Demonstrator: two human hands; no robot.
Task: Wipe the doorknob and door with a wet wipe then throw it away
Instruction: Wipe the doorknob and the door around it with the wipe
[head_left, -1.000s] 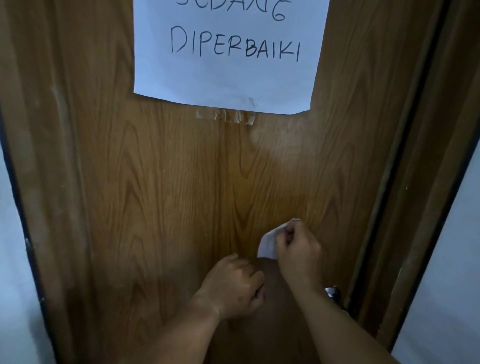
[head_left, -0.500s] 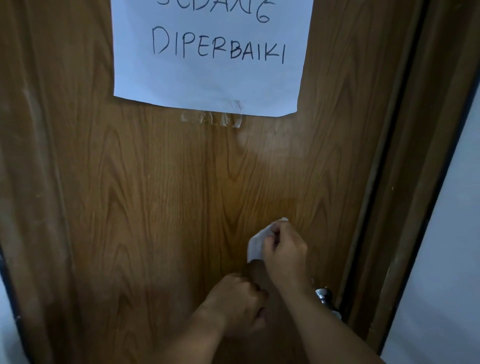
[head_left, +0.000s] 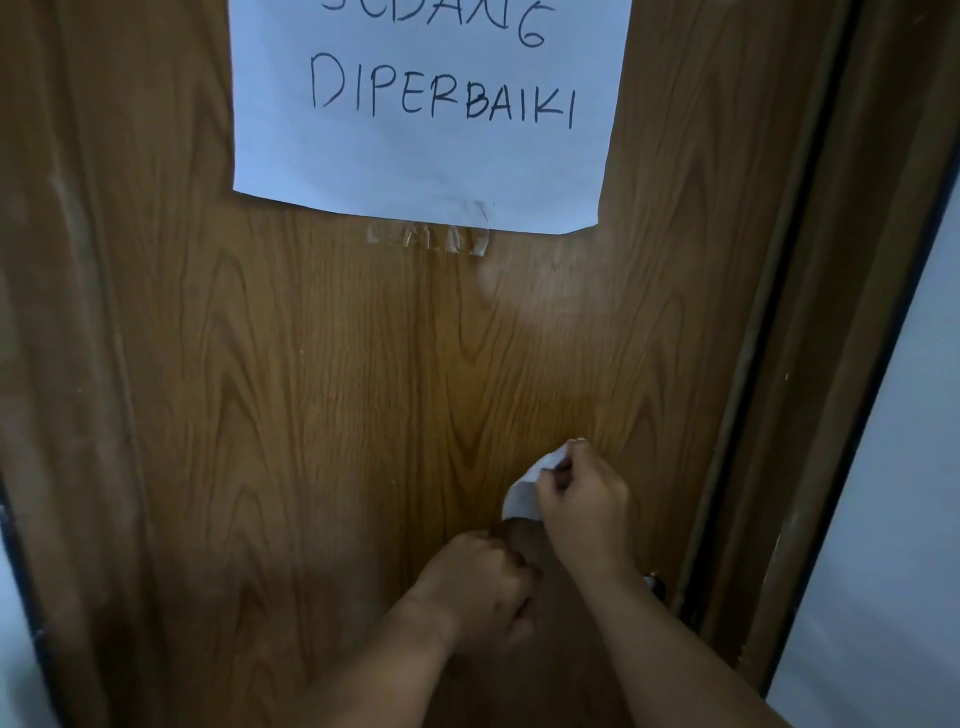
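Observation:
A brown wood-grain door (head_left: 337, 415) fills the view. My right hand (head_left: 584, 506) is closed on a white wet wipe (head_left: 524, 493) and holds it against the door's lower right area. Just below and to the left, my left hand (head_left: 475, 587) is a closed fist near the door; whether it holds anything cannot be seen. A small part of the metal doorknob (head_left: 655, 584) shows behind my right forearm, at the door's right edge.
A white paper sign (head_left: 426, 156) with handwritten letters is stuck to the door's upper part, with a bit of clear tape (head_left: 431, 241) under it. The dark door frame (head_left: 810, 364) runs down the right, with pale wall (head_left: 893, 519) beyond it.
The view has shifted slightly sideways and back. My right hand with the wipe stays at about the same spot on the door, and my left fist stays just under it.

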